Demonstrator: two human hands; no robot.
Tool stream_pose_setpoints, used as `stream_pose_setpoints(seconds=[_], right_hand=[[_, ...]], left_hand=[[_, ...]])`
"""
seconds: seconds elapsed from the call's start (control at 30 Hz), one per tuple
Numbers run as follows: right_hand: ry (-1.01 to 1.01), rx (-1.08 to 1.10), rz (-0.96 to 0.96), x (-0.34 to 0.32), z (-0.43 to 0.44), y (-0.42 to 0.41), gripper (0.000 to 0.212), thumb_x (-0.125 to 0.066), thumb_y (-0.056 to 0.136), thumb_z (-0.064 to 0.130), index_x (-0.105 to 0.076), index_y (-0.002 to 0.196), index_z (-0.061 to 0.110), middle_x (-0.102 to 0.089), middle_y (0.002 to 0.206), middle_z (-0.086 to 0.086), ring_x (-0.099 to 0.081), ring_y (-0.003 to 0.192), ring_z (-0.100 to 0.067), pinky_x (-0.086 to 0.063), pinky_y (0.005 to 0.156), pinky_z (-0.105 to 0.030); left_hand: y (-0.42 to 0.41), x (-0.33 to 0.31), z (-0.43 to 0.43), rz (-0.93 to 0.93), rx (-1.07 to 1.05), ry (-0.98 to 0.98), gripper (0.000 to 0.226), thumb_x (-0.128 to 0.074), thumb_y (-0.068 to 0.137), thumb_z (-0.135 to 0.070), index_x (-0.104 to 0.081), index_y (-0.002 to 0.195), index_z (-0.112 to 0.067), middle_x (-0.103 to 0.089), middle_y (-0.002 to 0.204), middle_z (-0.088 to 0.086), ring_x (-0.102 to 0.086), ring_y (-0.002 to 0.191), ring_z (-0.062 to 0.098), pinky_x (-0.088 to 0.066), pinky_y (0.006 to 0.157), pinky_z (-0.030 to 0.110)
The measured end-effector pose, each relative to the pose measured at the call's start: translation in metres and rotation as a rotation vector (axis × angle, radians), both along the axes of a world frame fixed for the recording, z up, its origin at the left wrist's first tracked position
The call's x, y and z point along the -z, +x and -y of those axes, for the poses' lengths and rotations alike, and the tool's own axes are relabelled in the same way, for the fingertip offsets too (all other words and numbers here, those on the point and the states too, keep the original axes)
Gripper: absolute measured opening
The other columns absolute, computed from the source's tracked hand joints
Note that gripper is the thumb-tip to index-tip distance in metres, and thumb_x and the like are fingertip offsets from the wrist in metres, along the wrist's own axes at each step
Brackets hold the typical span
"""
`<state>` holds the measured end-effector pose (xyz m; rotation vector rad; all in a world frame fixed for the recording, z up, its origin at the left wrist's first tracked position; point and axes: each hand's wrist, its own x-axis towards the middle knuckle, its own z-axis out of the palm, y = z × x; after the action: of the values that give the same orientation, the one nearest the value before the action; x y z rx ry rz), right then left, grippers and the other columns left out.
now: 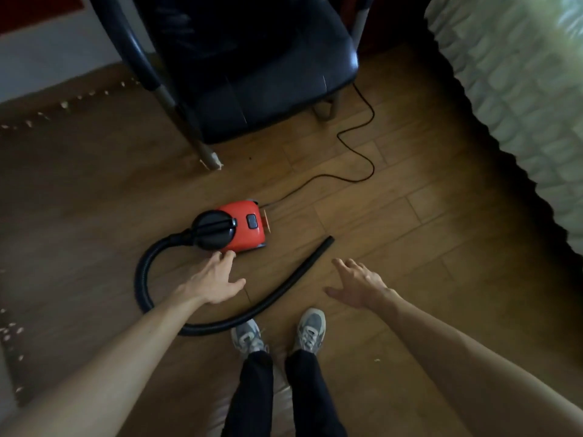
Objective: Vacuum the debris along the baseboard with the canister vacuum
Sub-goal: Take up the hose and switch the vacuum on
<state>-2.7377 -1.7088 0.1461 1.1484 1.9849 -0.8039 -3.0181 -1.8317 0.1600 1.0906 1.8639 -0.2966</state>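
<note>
Red canister vacuum (243, 227) sat on floor (394, 222); debris (64, 105) lay along baseboard (63, 86). Left hand (217, 279) spread beside it, right hand (356, 283) spread near hose (303, 268) tip, both empty. Best grip hose close to tip w/ right

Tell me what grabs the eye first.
The red canister vacuum sits mid-floor before a dark chair, its black hose curling round to the person's shoes. Both hands reach open, the left hand by the vacuum, the right hand near the hose's free end. Pale debris dots the baseboard, upper left.
</note>
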Motion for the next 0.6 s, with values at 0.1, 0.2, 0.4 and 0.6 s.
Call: stream_pose_setpoints(seconds=[0.1,0.2,0.4,0.6], right_hand=[[-0.046,-0.015,0.017,0.052,0.006,0.007,0.081,-0.051,0.090,0.063,-0.019,0.152,0.021,-0.040,0.145,-0.007,-0.038,0.134,-0.029,-0.044,0.101,-0.044],[-0.073,-0.022,0.023,0.102,0.013,0.016,0.079,-0.051,0.090,0.064,-0.024,0.149,0.020,-0.041,0.144,-0.008,-0.041,0.132,-0.029,-0.045,0.100,-0.046],[-0.150,0.013,0.035,0.186,0.029,0.025,0.081,-0.051,0.088,0.067,-0.024,0.150,0.021,-0.042,0.144,-0.008,-0.042,0.132,-0.031,-0.044,0.101,-0.046],[-0.208,0.069,0.039,0.250,0.045,0.023,0.074,-0.054,0.089,0.060,-0.029,0.146,0.021,-0.046,0.140,-0.009,-0.045,0.130,-0.031,-0.044,0.100,-0.045]], left_hand=[[0.014,0.052,0.011,0.023,-0.017,-0.058,0.065,-0.057,0.093,-0.047,-0.029,0.143,-0.016,-0.036,0.141,0.012,-0.041,0.133,0.032,-0.041,0.104,0.045],[0.027,0.099,0.020,0.025,-0.027,-0.120,0.066,-0.055,0.092,-0.050,-0.026,0.143,-0.021,-0.028,0.152,0.017,-0.036,0.139,0.034,-0.039,0.106,0.048],[0.052,0.180,0.036,0.065,0.019,-0.196,0.070,-0.054,0.093,-0.048,-0.021,0.148,-0.019,-0.026,0.154,0.017,-0.032,0.141,0.036,-0.036,0.109,0.047],[0.063,0.241,0.039,0.079,0.084,-0.264,0.072,-0.050,0.097,-0.048,-0.015,0.151,-0.017,-0.010,0.162,0.021,-0.020,0.148,0.036,-0.025,0.115,0.049]])
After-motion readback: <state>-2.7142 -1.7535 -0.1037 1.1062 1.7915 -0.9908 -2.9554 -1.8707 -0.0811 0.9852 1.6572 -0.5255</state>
